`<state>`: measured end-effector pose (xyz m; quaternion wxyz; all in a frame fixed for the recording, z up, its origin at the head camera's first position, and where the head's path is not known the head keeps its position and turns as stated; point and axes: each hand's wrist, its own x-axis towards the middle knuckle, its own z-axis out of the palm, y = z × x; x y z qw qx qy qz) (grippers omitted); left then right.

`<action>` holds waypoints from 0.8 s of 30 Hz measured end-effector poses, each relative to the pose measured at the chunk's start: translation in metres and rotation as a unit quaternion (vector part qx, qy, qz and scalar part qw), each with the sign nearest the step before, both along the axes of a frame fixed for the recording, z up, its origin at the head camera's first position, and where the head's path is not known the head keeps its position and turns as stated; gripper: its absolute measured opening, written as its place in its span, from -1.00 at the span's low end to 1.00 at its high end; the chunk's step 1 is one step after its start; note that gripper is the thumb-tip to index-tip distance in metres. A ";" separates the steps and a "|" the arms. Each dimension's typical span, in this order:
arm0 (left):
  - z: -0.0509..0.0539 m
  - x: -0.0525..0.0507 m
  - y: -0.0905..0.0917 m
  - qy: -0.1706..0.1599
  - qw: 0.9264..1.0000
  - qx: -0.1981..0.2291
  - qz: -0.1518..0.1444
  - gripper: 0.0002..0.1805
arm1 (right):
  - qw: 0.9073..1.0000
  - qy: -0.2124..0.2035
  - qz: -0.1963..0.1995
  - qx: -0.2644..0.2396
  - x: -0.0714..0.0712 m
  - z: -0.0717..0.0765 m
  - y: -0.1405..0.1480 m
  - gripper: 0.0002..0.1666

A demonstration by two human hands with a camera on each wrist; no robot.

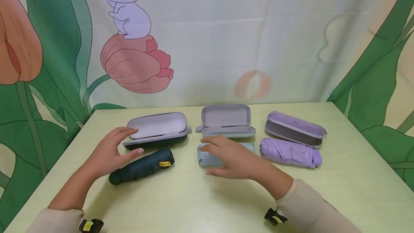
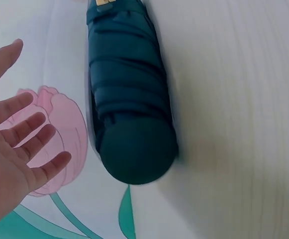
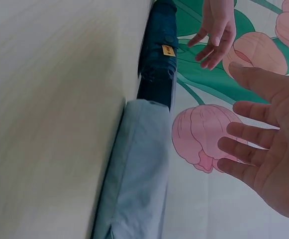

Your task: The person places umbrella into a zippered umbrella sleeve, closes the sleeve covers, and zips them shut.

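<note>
See at the back a printed backdrop [image 1: 210, 46] with tulips, leaves and a white animal figure. Below, find a pale bench [image 1: 194, 204], and at its near side two beige sleeves [image 1: 318, 204]. Along the far side, count three cases: at the left a dark green case [image 1: 158, 125] with raised lid and pale lining, in the middle a pale green case [image 1: 226, 115] with upright lid, at the right a purple case [image 1: 294, 123] with lid only partly lifted.

Just in front, note three folded umbrellas lying on the bench: a dark teal umbrella [image 1: 142, 169] set at a slant on the left, a light blue umbrella [image 1: 210, 160] in the middle, a lilac umbrella [image 1: 291, 152] close before the purple case.

Near the dark teal umbrella, see the left hand [image 1: 111, 154], wide, fingers spread, empty, apart from it in the left wrist view. Beside the light blue umbrella, see the right hand [image 1: 236, 159], likewise wide and empty, with a gap between in the right wrist view.

At the cuffs, spot small black devices [image 1: 91, 225]. On the dark teal umbrella, spot a yellow label [image 1: 165, 164].
</note>
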<state>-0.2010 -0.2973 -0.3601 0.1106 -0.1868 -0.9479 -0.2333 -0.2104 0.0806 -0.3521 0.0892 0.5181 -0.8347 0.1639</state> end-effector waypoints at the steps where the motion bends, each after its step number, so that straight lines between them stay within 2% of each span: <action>1: -0.001 -0.001 -0.002 -0.004 1.000 0.006 0.003 -0.27 | 1.000 -0.005 0.001 -0.002 -0.001 -0.002 -0.003 -0.36; 7: -0.004 -0.006 -0.014 -0.036 0.998 0.037 0.023 -0.30 | 0.999 -0.031 0.009 -0.003 -0.004 -0.009 -0.025 -0.41; 13: -0.008 -0.015 -0.023 -0.062 0.996 0.055 0.042 -0.31 | 0.999 -0.030 0.012 0.027 -0.010 -0.012 -0.053 -0.43; 21: -0.015 -0.032 -0.039 -0.082 0.993 0.057 0.065 -0.29 | 0.997 -0.035 0.017 0.061 -0.015 -0.015 -0.091 -0.44; 24: -0.015 -0.039 -0.044 -0.098 0.990 0.060 0.077 -0.26 | 0.997 -0.023 0.018 0.075 -0.016 -0.016 -0.105 -0.43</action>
